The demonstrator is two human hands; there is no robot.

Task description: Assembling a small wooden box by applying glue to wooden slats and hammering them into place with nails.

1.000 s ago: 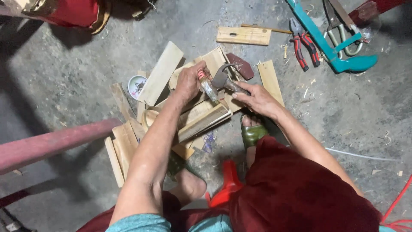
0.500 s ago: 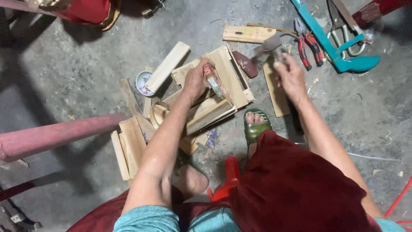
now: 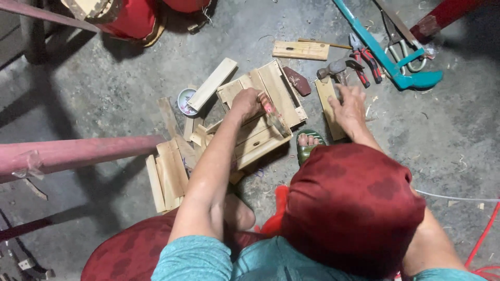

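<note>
Two hands work over the floor: the left hand (image 3: 245,101) presses closed on the slatted wooden frame (image 3: 263,112), steadying it, with something shiny in its grip. The right hand (image 3: 348,106), at three o'clock from it, curls round one hammer (image 3: 337,68). Further toward two o'clock lie one red pliers (image 3: 364,60) and one teal saw (image 3: 388,54).

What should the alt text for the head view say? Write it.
Seen from above, a person's left hand presses on a pale wooden frame on a concrete floor, while the right hand holds a hammer. Red-handled pliers and a teal saw lie nearby.
</note>
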